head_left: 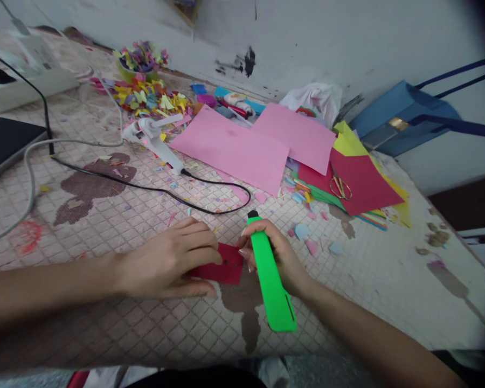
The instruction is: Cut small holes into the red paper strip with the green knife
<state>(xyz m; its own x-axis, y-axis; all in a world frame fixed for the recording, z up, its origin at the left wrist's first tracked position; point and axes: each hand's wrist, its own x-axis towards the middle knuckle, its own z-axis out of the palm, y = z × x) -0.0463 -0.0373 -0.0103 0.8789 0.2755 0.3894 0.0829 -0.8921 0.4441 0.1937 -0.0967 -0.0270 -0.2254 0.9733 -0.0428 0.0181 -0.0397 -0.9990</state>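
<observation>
A small piece of red paper with a few small dark dots lies on the patterned tablecloth. My left hand rests over its left part, fingers bent and the thumb stretched apart, covering that side. At the paper's right edge, my right hand is closed around a long bright green tool with a black tip. The tool slants, its black tip pointing away from me and its wide slotted end toward me. Its exact kind is not clear.
A white glue gun lies ahead, its black cord looping toward the middle. Pink sheets, red sheets with gold-handled scissors, and colourful paper scraps lie farther back. A black device and a power strip are left.
</observation>
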